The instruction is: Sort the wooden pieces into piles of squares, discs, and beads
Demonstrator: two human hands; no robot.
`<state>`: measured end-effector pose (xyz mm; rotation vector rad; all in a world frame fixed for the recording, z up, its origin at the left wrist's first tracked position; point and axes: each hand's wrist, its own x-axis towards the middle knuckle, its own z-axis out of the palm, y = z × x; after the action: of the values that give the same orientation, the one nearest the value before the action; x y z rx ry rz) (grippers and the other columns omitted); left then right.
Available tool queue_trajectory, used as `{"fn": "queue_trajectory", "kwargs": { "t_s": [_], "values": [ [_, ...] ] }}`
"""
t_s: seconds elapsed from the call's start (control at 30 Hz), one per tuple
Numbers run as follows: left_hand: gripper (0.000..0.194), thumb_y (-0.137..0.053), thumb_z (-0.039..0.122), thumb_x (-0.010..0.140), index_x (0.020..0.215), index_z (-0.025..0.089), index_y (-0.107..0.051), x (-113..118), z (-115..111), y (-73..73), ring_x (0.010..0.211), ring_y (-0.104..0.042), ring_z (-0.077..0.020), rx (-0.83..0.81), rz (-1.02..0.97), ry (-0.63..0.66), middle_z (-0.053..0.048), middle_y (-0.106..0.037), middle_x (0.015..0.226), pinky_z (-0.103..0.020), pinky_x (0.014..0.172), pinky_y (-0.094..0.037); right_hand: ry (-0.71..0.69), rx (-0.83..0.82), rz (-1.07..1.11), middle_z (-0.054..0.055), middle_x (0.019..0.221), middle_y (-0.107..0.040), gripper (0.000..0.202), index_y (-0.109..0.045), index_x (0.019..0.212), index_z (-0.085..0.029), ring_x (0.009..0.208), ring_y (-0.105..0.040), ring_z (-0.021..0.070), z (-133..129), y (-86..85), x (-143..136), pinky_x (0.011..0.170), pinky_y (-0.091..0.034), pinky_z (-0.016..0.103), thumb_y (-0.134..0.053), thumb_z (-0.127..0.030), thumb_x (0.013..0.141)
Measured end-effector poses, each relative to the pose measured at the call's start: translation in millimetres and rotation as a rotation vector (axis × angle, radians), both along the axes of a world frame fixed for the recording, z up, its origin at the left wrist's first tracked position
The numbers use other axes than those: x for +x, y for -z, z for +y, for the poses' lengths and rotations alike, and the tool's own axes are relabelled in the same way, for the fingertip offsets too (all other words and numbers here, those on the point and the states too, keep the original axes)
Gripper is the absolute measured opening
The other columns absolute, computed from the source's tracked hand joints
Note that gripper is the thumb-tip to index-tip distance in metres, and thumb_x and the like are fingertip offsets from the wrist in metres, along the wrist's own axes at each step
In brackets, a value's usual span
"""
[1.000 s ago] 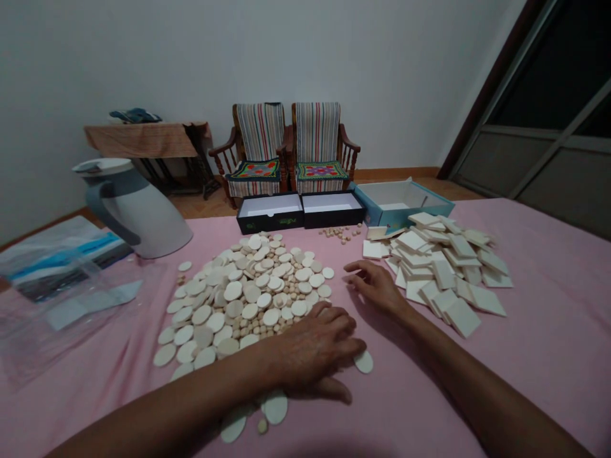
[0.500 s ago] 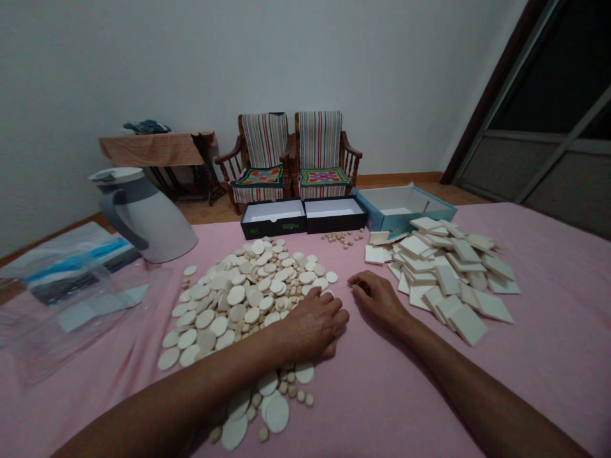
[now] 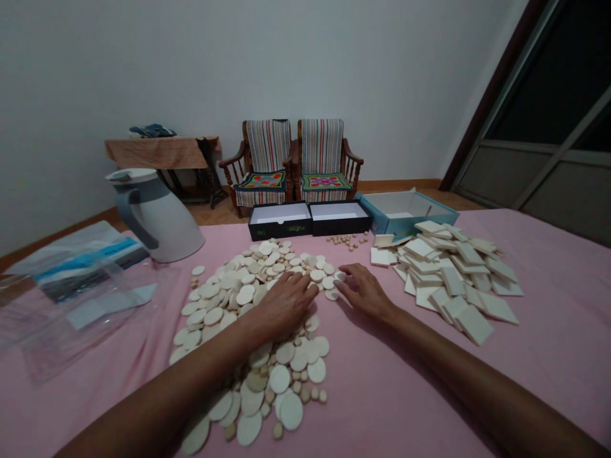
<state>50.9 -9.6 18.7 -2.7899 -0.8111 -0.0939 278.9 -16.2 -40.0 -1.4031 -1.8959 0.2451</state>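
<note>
My left hand (image 3: 285, 302) lies palm down on a large pile of pale round wooden discs (image 3: 245, 294), its fingers stretched and slightly bent. Its palm side is hidden. Small wooden cubes (image 3: 296, 387) are mixed among the discs. To the right of that hand, my right hand (image 3: 366, 291) rests at the pile's edge, with thumb and index finger on either side of one wooden disc (image 3: 340, 276). More discs lie flat just beyond its fingertips. A heap of pale square wooden tiles (image 3: 449, 270) lies to the right of my right hand.
Two black open boxes (image 3: 280, 229) and a light blue box (image 3: 405, 224) stand at the far edge of the pink cloth (image 3: 382, 394). Small cubes (image 3: 351, 242) lie before them. On the left are a grey-white jug (image 3: 167, 222) and clear plastic packaging (image 3: 95, 318).
My left hand has moved away from me and left over the pile, uncovering discs nearer me. My right hand has shifted forward to the discs at the pile's edge. The view has shifted slightly.
</note>
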Motion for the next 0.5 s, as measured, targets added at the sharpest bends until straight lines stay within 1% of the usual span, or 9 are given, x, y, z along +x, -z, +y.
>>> {"fn": "queue_trajectory", "kwargs": {
  "t_s": [0.07,0.17,0.23,0.3,0.37,0.43,0.5],
  "values": [
    [0.010,-0.048,0.017,0.087,0.092,0.016,-0.056,-15.8,8.7,-3.4,0.091,-0.053,-0.0247,0.017,-0.003,-0.072,-0.009,-0.058,0.094,-0.041,0.085,-0.041,0.011,-0.060,-0.094,0.015,0.115,-0.063,0.041,-0.058,0.121,-0.016,0.107,-0.056,0.0257,14.8,-0.4,-11.4,0.093,-0.043,0.039,-0.051,-0.042,0.091],
    [0.015,-0.043,0.013,0.089,0.092,0.016,-0.057,-41.8,18.8,-5.5,0.090,-0.054,-0.0241,0.032,-0.030,-0.155,-0.010,-0.059,0.095,-0.041,0.084,-0.043,0.124,-0.177,-0.162,0.017,0.123,-0.061,0.052,-0.051,0.133,-0.014,0.115,-0.053,0.0286,36.7,-0.4,-28.3,0.097,-0.039,0.041,-0.044,-0.049,0.094],
    [0.017,-0.041,0.018,0.092,0.094,0.016,-0.058,-57.6,20.7,-2.8,0.093,-0.055,-0.0247,0.038,-0.095,-0.193,-0.010,-0.061,0.098,-0.042,0.085,-0.044,0.164,-0.215,-0.175,0.019,0.128,-0.059,0.058,-0.046,0.138,-0.013,0.121,-0.050,0.0301,47.5,0.6,-39.7,0.100,-0.035,0.042,-0.037,-0.051,0.096],
    [0.020,-0.047,0.030,0.093,0.102,0.016,-0.058,-69.6,19.1,3.4,0.102,-0.054,-0.0267,0.024,-0.187,-0.212,-0.011,-0.061,0.107,-0.044,0.091,-0.044,0.148,-0.229,-0.201,0.018,0.135,-0.055,0.059,-0.044,0.141,-0.013,0.126,-0.045,0.0302,53.7,2.2,-51.5,0.103,-0.031,0.043,-0.035,-0.051,0.097],
    [0.036,-0.053,0.040,0.091,0.116,0.015,-0.054,-77.0,16.5,11.6,0.115,-0.051,-0.0290,-0.003,-0.275,-0.228,-0.013,-0.058,0.122,-0.046,0.098,-0.042,0.144,-0.227,-0.225,0.017,0.139,-0.051,0.060,-0.044,0.141,-0.014,0.128,-0.042,0.0311,56.2,3.6,-63.4,0.102,-0.030,0.044,-0.041,-0.052,0.094],
    [0.050,-0.057,0.045,0.088,0.128,0.015,-0.048,-80.1,15.1,19.6,0.124,-0.047,-0.0298,-0.040,-0.340,-0.247,-0.014,-0.054,0.133,-0.048,0.104,-0.039,0.171,-0.224,-0.221,0.015,0.136,-0.053,0.060,-0.048,0.138,-0.017,0.124,-0.044,0.0316,57.0,3.9,-73.8,0.099,-0.032,0.044,-0.051,-0.051,0.088],
    [0.054,-0.056,0.045,0.088,0.132,0.016,-0.046,-80.4,15.5,25.0,0.128,-0.045,-0.0297,-0.076,-0.376,-0.257,-0.014,-0.052,0.136,-0.048,0.107,-0.037,0.199,-0.222,-0.191,0.014,0.129,-0.056,0.058,-0.052,0.134,-0.018,0.117,-0.047,0.0302,58.4,2.8,-80.6,0.095,-0.036,0.041,-0.057,-0.048,0.085]
  ]
}}
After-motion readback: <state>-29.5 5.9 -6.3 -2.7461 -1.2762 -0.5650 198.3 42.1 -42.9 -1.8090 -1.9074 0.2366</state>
